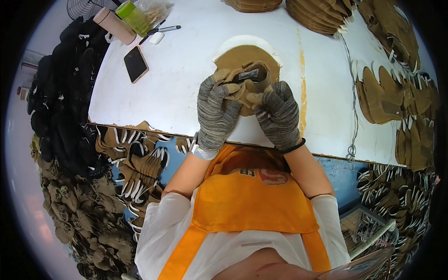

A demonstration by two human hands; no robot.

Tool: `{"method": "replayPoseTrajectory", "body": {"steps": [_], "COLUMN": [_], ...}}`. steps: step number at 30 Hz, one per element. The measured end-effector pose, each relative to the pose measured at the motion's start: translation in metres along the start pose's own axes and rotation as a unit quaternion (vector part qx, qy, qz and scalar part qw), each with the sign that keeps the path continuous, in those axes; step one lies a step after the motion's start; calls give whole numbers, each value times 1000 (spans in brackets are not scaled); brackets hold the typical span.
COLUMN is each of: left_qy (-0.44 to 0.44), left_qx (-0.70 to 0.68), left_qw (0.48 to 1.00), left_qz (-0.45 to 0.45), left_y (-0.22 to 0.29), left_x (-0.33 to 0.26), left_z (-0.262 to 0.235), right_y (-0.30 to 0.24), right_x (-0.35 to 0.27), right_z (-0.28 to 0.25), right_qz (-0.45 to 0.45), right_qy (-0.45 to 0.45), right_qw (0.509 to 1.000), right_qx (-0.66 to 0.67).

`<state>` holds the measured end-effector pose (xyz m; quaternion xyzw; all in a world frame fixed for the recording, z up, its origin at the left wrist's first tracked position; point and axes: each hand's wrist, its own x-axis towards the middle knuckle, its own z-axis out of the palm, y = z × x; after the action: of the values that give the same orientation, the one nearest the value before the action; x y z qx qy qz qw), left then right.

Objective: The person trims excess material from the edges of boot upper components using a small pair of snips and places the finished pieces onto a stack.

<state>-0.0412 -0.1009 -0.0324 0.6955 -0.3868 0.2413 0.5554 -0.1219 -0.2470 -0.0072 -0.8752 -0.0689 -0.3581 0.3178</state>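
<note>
A brown shoe upper (247,55) with a curved white toe edge lies on the white table (172,88) in front of me. Its collar opening faces up, and a light label shows inside. My left hand (217,100), in a grey knit glove with bare-looking tan fingertips, pinches the near left part of the collar. Gloved the same way, my right hand (279,109) grips the near right flap between thumb and fingers. Both sets of fingertips are close together on the folded material.
Stacks of brown uppers (319,16) stand at the far edge, with more (380,93) along the right. A phone (136,64), pens, a pink bottle (114,25) and a green bottle (133,17) are at far left. A cord (353,102) crosses the table's right side. Piles surround the table.
</note>
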Motion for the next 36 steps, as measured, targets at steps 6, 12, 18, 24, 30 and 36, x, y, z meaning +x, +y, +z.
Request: {"method": "replayPoseTrajectory", "body": {"steps": [6, 12, 18, 24, 30, 36], "left_qy": [-12, -24, -38, -34, -123, -67], "left_qx": [0, 13, 30, -143, 47, 273], "left_qw": [1000, 999, 998, 987, 990, 942], "left_qz": [-6, 16, -49, -59, 59, 185], "left_y": [-8, -12, -1, 28, -1, -48], "left_x": [-1, -5, -5, 79, 221, 385], "left_z": [-3, -4, -9, -53, 20, 101], "right_y": [1, 2, 5, 49, 74, 72], "right_x": [-7, -13, -8, -28, -55, -40], "right_z": [16, 17, -1, -45, -59, -55], "right_qz": [9, 47, 32, 255, 289, 287], "right_qy": [53, 44, -4, -74, -34, -30], "right_qw": [998, 995, 999, 964, 956, 957], "right_qx": [43, 77, -27, -16, -28, 13]}}
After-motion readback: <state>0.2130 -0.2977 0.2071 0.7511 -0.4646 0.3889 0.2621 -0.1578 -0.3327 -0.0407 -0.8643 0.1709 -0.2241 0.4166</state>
